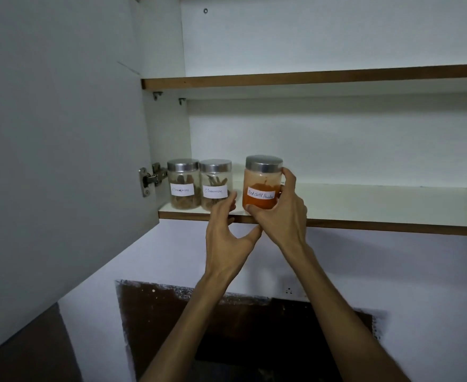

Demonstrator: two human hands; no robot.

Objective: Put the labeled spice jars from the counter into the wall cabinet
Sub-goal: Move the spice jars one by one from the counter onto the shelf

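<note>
Right hand (279, 213) grips chilli jar (261, 186) on shelf (364, 208).

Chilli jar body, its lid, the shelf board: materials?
Red chilli powder jar: clear glass or plastic, contents show through; can't tell which. Lid: brushed metal, dull silver sheen, probably steel. Lower shelf: white laminate over board, brown raw edge showing.
</note>
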